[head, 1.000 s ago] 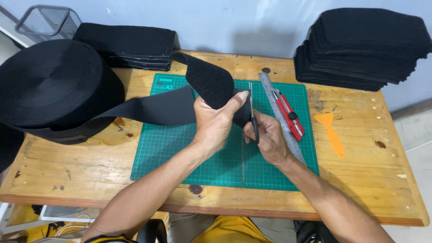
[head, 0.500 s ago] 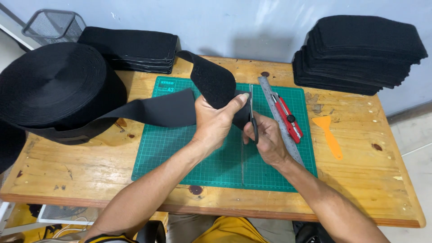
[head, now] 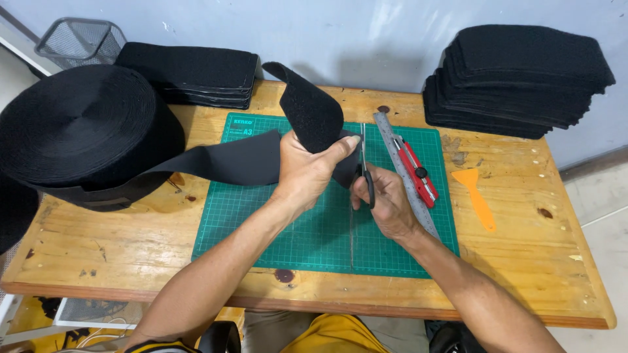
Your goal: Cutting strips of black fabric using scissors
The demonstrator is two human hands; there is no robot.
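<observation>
Both hands grip: left hand (head: 307, 171) black strip (head: 307, 114), right hand (head: 387, 201) scissors (head: 364, 171) beside ruler (head: 404, 171).

Both hands close together at centre — left hand (head: 307, 170) clenched, thumb outstretched; right hand (head: 386, 199) curled, knuckles up.

Black fabric strip (head: 307, 114), matte, unrolled from the 9 o'clock side, end folded upward over the mat. Black-handled scissors (head: 364, 173), blades pointing 12 o'clock, against its right edge.

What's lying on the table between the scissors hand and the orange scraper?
In the head view, a metal ruler and a red utility knife lie side by side between the right hand and the orange scraper.
</observation>
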